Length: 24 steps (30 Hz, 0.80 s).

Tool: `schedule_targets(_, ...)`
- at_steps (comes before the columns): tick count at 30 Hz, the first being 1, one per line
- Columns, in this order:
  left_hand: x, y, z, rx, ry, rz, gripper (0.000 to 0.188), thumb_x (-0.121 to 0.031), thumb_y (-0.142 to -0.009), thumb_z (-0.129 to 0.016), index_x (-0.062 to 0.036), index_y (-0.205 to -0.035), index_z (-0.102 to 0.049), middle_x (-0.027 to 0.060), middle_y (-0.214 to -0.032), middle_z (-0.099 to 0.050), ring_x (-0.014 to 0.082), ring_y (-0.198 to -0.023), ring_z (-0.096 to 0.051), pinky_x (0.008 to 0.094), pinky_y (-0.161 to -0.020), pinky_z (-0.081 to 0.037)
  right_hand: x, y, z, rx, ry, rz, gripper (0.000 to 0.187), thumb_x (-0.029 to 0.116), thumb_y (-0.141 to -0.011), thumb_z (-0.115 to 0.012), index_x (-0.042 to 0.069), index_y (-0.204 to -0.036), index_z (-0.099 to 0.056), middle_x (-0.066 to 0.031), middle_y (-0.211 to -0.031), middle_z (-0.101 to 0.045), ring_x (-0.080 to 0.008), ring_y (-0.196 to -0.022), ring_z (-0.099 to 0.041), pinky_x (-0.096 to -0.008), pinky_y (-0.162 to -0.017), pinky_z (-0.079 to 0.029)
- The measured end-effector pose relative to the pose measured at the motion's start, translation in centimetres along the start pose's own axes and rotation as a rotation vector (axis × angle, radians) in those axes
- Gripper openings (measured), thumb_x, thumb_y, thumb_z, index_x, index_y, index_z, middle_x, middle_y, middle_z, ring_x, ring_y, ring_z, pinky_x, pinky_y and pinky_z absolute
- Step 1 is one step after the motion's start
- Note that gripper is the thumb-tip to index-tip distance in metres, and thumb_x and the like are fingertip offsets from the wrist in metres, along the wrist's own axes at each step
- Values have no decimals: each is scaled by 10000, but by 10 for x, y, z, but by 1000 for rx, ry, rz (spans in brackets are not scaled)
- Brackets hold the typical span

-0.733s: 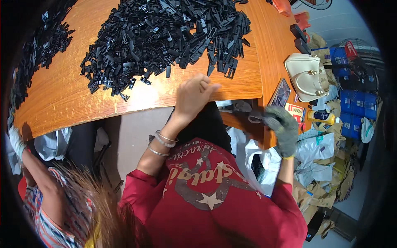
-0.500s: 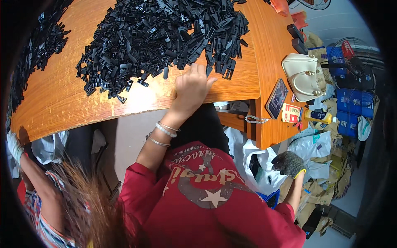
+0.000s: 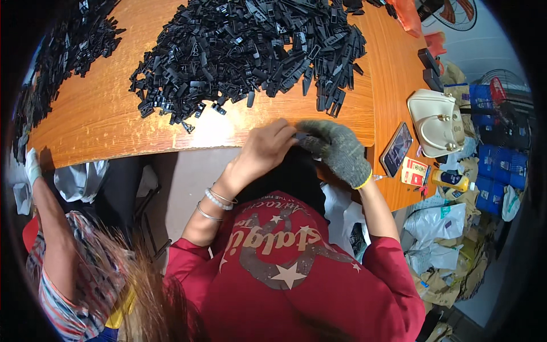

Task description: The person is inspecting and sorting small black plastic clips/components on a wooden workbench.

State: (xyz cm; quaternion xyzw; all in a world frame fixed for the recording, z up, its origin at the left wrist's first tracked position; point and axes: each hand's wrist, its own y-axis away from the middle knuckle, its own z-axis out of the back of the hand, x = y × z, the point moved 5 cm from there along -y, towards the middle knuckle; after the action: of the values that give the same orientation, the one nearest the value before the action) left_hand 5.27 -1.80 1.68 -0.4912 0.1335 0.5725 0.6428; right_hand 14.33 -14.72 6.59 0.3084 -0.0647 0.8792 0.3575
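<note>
Just over the front edge of the wooden table (image 3: 211,130), my two hands meet. My bare left hand (image 3: 263,149), with bracelets at its wrist, is closed in a pinch. My right hand (image 3: 344,153), in a dark grey knitted glove with a yellow cuff, is curled toward it. A small black plastic piece (image 3: 305,141) shows between them, gripped by both; the fingers hide much of it, so its exact shape cannot be told. Beyond my hands a big heap of black plastic pieces (image 3: 245,51) covers the tabletop.
To the left is a second black heap (image 3: 74,43), with a co-worker's white-gloved hand (image 3: 33,165) by the table's edge. A phone (image 3: 397,149), a cream handbag (image 3: 436,122) and a yellow bottle (image 3: 453,180) are on the right. Plastic bags (image 3: 436,222) and cardboard lie beyond.
My right hand has come up from beside the bags on the right to meet my left. My left hand has drawn back from the heap's edge to the table's front edge.
</note>
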Motion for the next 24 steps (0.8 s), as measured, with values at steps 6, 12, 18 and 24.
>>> schedule_targets(6, 19, -15, 34, -422, -354, 169, 143, -93, -809, -713, -35, -766, -589, 108, -711, -557, 305, -607, -600, 375, -526, -471, -29, 3, -15, -40, -51, -27, 307, 207, -836, -681, 88, -1118, -671, -149, -1045, -668, -324, -958, -641, -398, -832, -494)
schedule_targets(12, 31, -11, 38, -213, -659, 400, 234, -213, -820, -706, -30, -834, -560, 136, -806, -564, 317, -640, -618, 410, -525, -474, -32, 8, -13, 6, -65, -119, 315, 136, -829, -679, 66, -1136, -670, -156, -1040, -669, -300, -962, -658, -350, -831, -501)
schedule_targets(18, 26, -10, 24, -287, -105, 432, 91, -19, -805, -659, 11, -828, -576, 104, -666, -561, 224, -528, -575, 330, -515, -473, -45, 9, -19, -28, -163, -200, 311, 221, -829, -697, 95, -1113, -680, -141, -1013, -685, -312, -935, -655, -381, -816, -500)
schedule_targets(24, 24, 0, 6, -90, 240, 437, 171, 63, -739, -683, 12, -891, -621, 91, -729, -533, 170, -632, -576, 299, -577, -456, -24, 2, -8, 4, -86, -103, 321, 262, -836, -686, 123, -1126, -685, -140, -978, -692, -306, -915, -660, -381, -778, -507)
